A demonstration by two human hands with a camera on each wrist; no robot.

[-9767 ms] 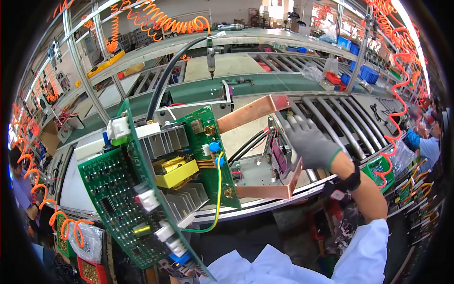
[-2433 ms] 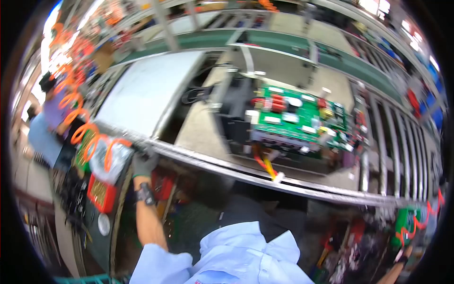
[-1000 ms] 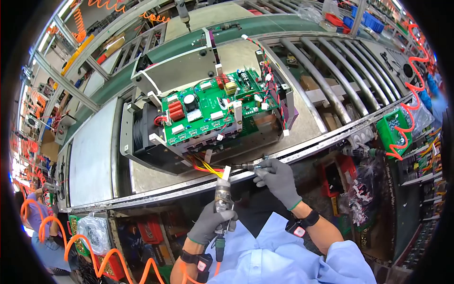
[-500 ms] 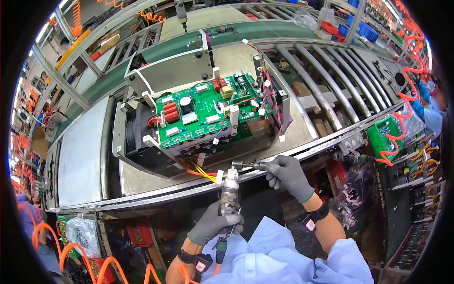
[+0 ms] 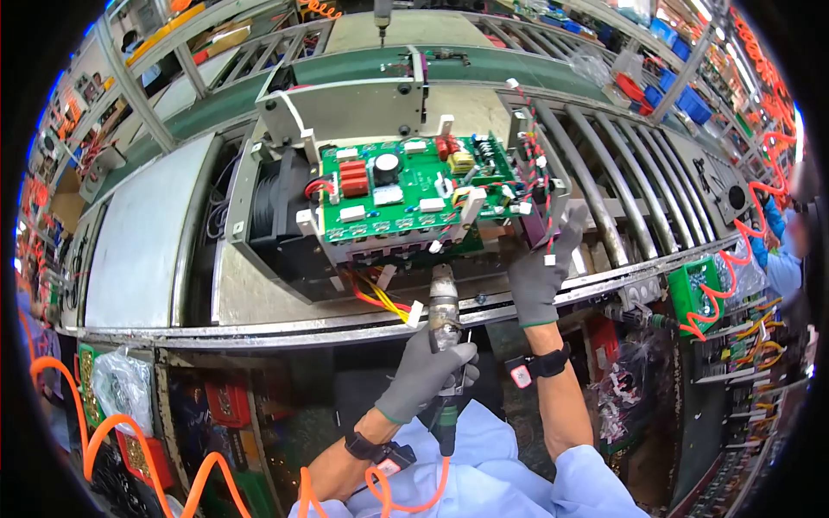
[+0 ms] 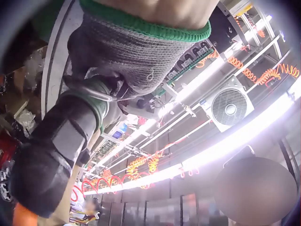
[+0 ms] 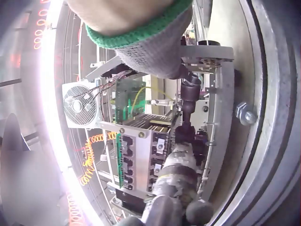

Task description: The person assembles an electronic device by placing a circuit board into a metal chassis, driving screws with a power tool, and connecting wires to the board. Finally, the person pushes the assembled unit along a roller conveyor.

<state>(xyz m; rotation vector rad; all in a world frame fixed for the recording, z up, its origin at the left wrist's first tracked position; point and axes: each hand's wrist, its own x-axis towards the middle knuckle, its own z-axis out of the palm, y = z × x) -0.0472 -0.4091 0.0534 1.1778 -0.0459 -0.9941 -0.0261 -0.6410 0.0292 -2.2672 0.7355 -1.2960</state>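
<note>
My left hand (image 5: 423,375), in a grey glove, grips an air driver (image 5: 445,319) whose tip points at the front side of an electronic unit. The unit's green circuit board (image 5: 401,186) faces up, between a black fan housing (image 5: 281,207) and an end panel. Beside that end, my right hand (image 5: 544,276) is raised with extended fingers; whether it touches the unit is unclear. In the right wrist view, a dark jointed socket (image 7: 190,94) lies near the right glove (image 7: 150,56), above the driver (image 7: 176,179). Wires with a white connector (image 5: 414,313) hang in front.
Metal rollers (image 5: 609,190) lie right of the unit, a pale plate (image 5: 142,250) left. A loose bolt (image 7: 245,115) sits by the front rail. An orange coiled hose (image 5: 207,462) crosses the lower left. A green bin (image 5: 695,289) stands right; another driver (image 5: 382,17) hangs above.
My right hand has left the socket at the driver's tip and moved up beside the unit's right end. The driver has moved right and its tip now lies closer to the unit's front.
</note>
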